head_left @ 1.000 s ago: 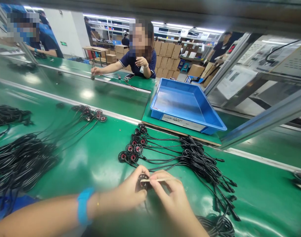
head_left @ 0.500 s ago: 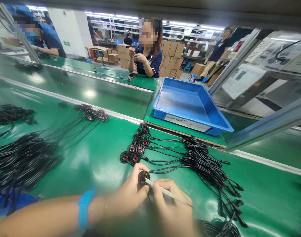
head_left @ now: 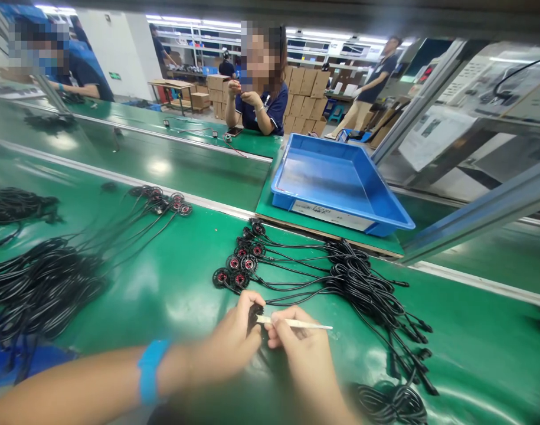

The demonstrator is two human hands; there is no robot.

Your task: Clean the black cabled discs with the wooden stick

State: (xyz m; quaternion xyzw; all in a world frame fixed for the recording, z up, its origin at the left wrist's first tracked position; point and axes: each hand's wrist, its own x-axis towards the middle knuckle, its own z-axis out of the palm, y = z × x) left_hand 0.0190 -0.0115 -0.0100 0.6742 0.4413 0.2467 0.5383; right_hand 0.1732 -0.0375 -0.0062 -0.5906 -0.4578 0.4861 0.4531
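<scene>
Between the thumb and fingers of my left hand is a black round part, tilted so that its face is mostly turned away. My right hand pinches a thin pale stick, whose left end touches the edge of the round part. Just beyond my hands lie several black round parts with red centres. Their black cables run right into bundled coils with plugs at the ends. A blue band is on my left wrist.
A blue tray stands on a raised green board behind the cables. More cable bundles lie at the left, another coil at front right. A metal post slants up on the right. Across the bench sits a person with both hands raised.
The round part has turned more edge-on in my left hand. The stick has swung from slanting down rightward to nearly level, as my right hand rose slightly and shifted left.
</scene>
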